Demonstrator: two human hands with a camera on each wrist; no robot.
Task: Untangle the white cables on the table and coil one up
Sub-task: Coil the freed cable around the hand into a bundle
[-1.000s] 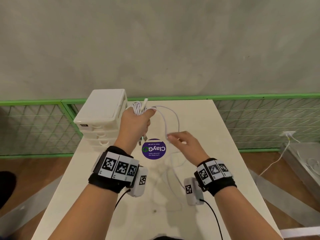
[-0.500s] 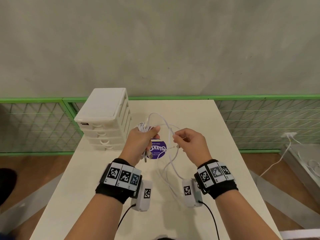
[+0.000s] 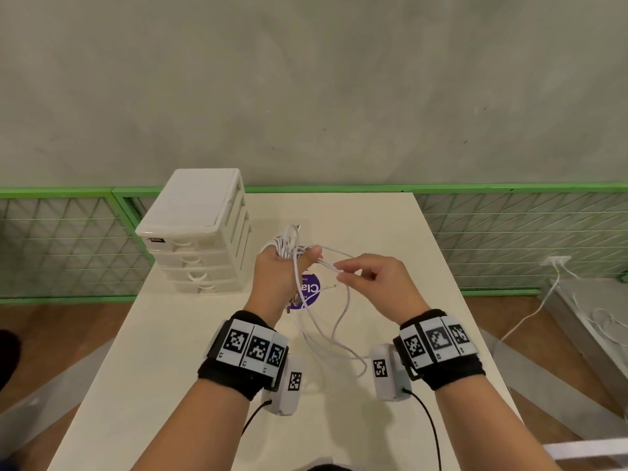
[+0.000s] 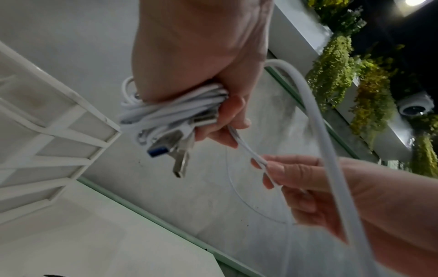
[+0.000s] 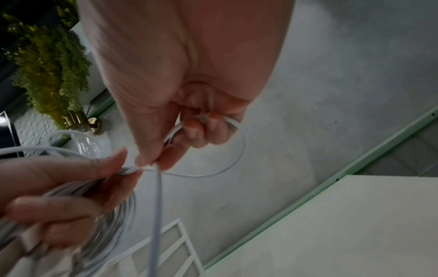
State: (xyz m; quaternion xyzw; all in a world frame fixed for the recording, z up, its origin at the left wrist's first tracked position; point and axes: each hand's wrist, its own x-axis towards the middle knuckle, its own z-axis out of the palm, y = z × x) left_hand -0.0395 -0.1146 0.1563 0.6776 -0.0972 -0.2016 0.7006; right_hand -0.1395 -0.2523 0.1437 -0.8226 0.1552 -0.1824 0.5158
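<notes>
We are bringing our right hand (image 3: 370, 283) in closer to the left hand (image 3: 278, 270) than a second ago, pinching a strand. Our left hand is gripping the coiled bundle (image 4: 170, 110); loose cable (image 3: 339, 321) is hanging, awaiting winding.

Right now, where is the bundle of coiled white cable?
In the head view, the coiled bundle is gripped in the left hand, raised above the table just right of the white drawer unit.
</notes>
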